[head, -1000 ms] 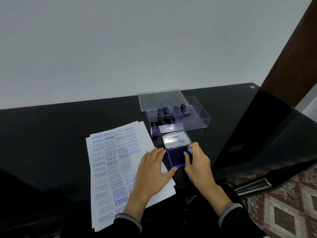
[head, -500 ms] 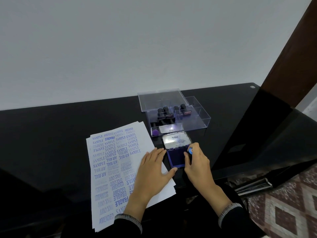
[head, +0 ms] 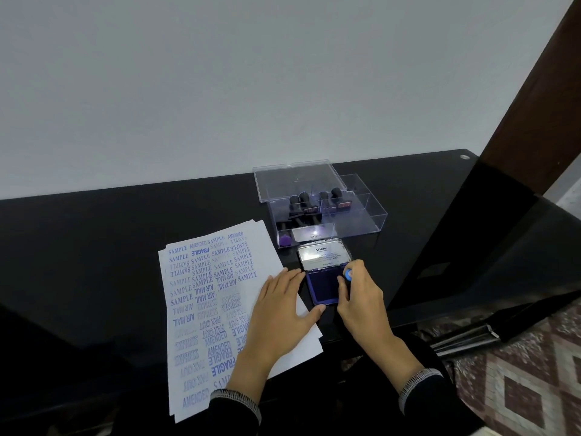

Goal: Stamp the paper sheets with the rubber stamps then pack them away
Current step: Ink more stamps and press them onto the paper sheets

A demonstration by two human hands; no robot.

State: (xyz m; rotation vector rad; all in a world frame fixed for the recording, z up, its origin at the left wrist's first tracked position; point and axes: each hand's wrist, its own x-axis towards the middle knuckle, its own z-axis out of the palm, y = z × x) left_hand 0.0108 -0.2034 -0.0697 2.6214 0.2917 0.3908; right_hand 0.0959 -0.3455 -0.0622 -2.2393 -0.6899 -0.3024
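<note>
still, right hand [head: 361, 306] holding stamp [head: 348, 274] on ink pad [head: 322, 287], nothing shifted

Both arms wear black sleeves [head: 239, 416] ending in speckled grey-white ribbed cuffs [head: 419, 380].

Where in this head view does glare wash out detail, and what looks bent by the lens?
Head view: glare whitens the ink pad lid and the clear box front label; the glossy black table mirrors the wall; the table's far edge bows from wide-angle distortion.
</note>
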